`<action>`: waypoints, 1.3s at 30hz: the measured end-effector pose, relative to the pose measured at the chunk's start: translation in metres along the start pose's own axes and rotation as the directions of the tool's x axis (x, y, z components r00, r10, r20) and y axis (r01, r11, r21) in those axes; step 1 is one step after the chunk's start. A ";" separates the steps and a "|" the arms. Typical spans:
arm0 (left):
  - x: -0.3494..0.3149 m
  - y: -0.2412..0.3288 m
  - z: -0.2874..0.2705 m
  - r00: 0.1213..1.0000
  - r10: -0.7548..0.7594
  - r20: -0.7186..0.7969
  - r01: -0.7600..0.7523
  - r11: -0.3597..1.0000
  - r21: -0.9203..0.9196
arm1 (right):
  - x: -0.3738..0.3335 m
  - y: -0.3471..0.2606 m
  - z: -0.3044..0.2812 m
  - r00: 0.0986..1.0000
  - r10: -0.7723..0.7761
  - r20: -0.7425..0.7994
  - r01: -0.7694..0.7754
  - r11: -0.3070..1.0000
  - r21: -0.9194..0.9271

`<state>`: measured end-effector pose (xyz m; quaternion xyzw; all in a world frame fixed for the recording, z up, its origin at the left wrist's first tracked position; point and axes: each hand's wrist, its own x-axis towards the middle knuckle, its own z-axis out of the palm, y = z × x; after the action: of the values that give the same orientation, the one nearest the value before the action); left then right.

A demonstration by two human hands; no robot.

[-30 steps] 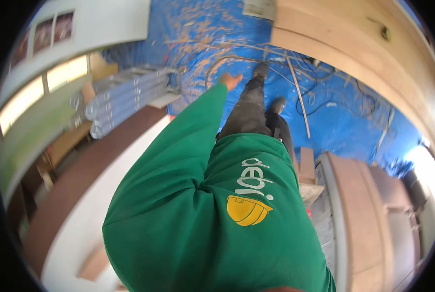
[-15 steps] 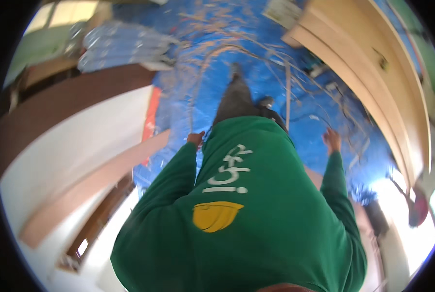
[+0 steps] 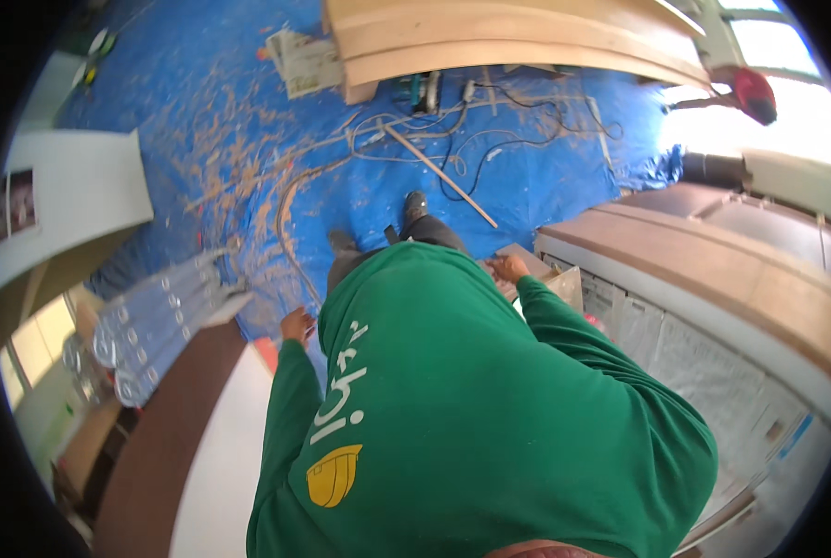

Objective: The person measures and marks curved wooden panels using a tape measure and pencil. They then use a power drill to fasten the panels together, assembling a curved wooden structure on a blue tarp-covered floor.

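My left hand hangs beside my hip, its fingers loosely apart and nothing in it. My right hand is lowered on the other side, in front of a small open box. Its fingers look loosely spread with nothing held; whether they touch the box I cannot tell. Below me a blue tarp covers the floor, strewn with wood shavings. Ahead of my feet lies a thin wooden strip among loose cables.
A teal power tool sits under long pale wooden boards, beside newspaper. To the right stands a long brown-topped stack. Plastic-wrapped rolls and a brown and white panel lie left.
My body and view have turned to the right. The boards now lie across the far side, and the brown-topped stack has come into view. My right hand has come in beside the small box.
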<state>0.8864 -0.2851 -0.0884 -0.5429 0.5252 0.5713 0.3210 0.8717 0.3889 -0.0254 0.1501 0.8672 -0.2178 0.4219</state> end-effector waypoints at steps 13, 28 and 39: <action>0.047 0.184 -0.058 0.970 0.140 0.197 -0.198 0.928 0.314 | -0.095 -0.088 0.109 0.958 -0.245 -0.146 0.169 0.901 -0.399; -0.014 0.101 0.188 0.980 0.062 0.191 -0.150 0.860 0.487 | -0.074 0.071 0.053 0.945 0.190 -0.268 -0.077 0.921 0.382; 0.008 0.145 0.321 0.553 0.304 0.776 -0.442 -0.682 0.583 | -0.005 0.177 -0.061 0.869 0.393 -0.301 -0.261 0.881 0.395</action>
<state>0.6577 -0.0177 -0.1048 0.3098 0.8993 -0.0118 0.3084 0.9128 0.5711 -0.0327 0.4065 0.8410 -0.2566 0.2482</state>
